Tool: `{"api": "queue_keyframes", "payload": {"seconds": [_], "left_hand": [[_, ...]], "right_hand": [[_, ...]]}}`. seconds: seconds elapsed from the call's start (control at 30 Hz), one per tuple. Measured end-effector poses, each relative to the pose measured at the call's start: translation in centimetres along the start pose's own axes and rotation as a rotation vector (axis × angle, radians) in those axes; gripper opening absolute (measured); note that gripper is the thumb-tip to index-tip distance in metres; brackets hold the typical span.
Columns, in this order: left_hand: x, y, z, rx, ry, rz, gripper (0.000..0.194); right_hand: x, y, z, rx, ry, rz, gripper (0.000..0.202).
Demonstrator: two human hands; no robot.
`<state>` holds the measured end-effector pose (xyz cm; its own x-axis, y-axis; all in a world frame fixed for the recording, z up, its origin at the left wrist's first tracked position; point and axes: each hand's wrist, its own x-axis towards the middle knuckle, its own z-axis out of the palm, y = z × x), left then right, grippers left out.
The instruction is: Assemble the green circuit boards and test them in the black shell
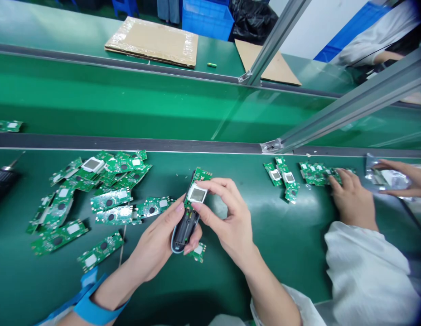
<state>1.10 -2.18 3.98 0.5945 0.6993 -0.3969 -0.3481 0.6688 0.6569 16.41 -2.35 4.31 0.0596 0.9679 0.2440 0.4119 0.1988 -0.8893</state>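
My left hand (162,237) wraps round a dark handheld device housing (185,228) with an open battery bay, held tilted above the bench. A green circuit board (202,174) sticks out at the housing's upper end. Between thumb and index finger, my right hand (230,215) grips a small white-framed display (197,194) against the upper part of the housing. Part of another circuit board (199,252) lies beneath my hands. To the left is a loose heap of circuit boards (110,199), one with a white-framed display (93,164) on top.
Two boards with displays (281,176) lie to the right. Beside them, a co-worker's hand (353,199) touches more boards (314,173), the other holding a clear bag (389,174). A black tool (4,181) lies far left. A metal frame post (332,120) slants across the right.
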Motion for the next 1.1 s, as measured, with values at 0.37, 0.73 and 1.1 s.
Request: {"api": "queue_keyframes", "payload": {"seconds": [0.37,0.73,1.1], "left_hand": [[0.0,0.0,0.0,-0.05,0.027,-0.006,0.038],[0.1,0.1,0.1,-0.041,0.016,0.003,0.036],[-0.2,0.0,1.1,-0.142,0.147,0.04,0.032]], "right_hand": [[0.0,-0.1,-0.3,0.005,-0.04,0.0,0.026],[0.0,0.0,-0.1,-0.023,-0.016,-0.008,0.026],[-0.2,0.0,0.2,0.01,-0.036,0.027,0.028]]}}
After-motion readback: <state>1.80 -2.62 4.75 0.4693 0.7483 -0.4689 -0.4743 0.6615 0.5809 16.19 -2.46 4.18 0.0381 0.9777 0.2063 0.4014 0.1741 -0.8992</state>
